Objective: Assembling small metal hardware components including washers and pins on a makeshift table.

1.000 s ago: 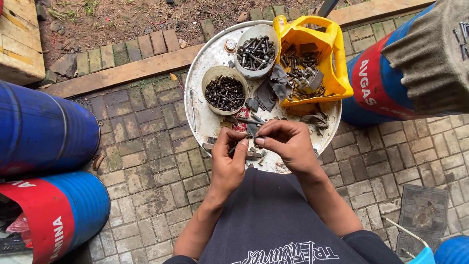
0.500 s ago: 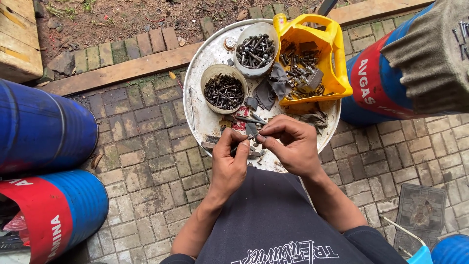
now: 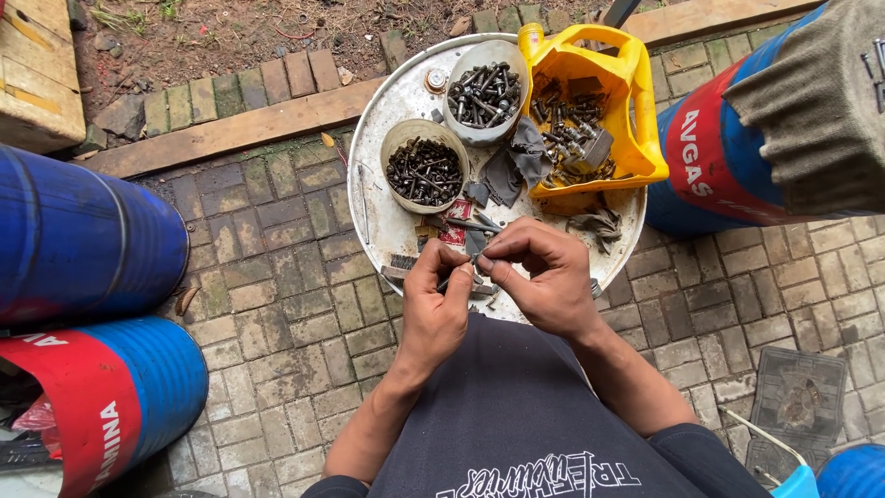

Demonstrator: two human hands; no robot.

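My left hand (image 3: pixel 435 300) and my right hand (image 3: pixel 544 277) meet over the near edge of a round metal tray (image 3: pixel 387 212). Together they pinch a small dark metal part (image 3: pixel 468 267), too small to name, between fingertips. On the tray stand a beige bowl of dark screws (image 3: pixel 424 171), a grey bowl of bolts (image 3: pixel 484 92) and a cut-open yellow jug (image 3: pixel 599 111) holding mixed hardware. Dark rags (image 3: pixel 516 166) and loose metal bits lie between them.
Blue drums lie at the left (image 3: pixel 83 240) and lower left (image 3: pixel 111 397); another blue and red drum (image 3: pixel 719 157) stands right of the tray. A wooden plank (image 3: pixel 230 129) borders the brick paving (image 3: pixel 277 304). A dark square slab (image 3: pixel 797 406) lies lower right.
Both hands stay over the tray's near edge; the fingers have shifted slightly around the small part. Bowls and jug have not moved.
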